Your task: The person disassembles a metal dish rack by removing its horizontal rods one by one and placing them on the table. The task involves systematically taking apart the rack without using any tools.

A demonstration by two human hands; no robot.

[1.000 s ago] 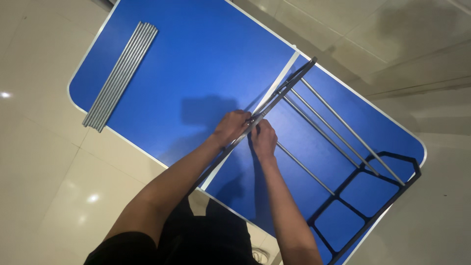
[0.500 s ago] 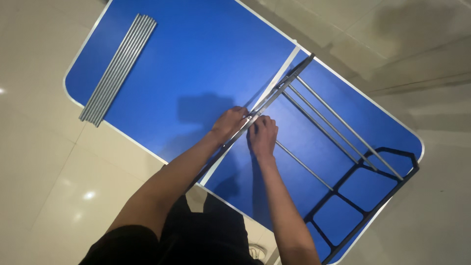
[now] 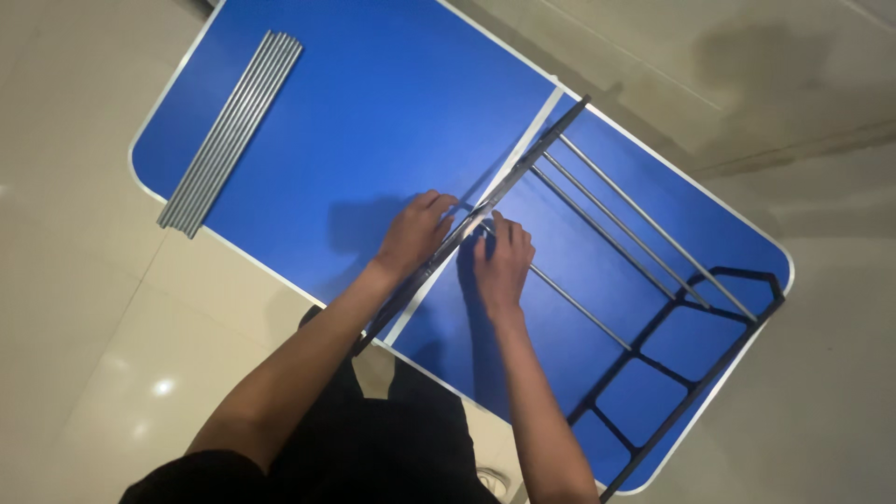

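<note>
Two hands of ours work at one dark metal side bar on the blue rectangular folding table.

Our left hand grips the bar; our right hand pinches a thin silver rod at it. Four rods are fitted to the black end frame; a loose bundle of silver rods waits far left. We see no labels.

I see dim, even indoor light from overhead. Small glare spots sit on the glossy floor tiles at near left. Both hands cast soft shadows on the blue table. Focus is slightly soft throughout; the far right floor is darker.
</note>
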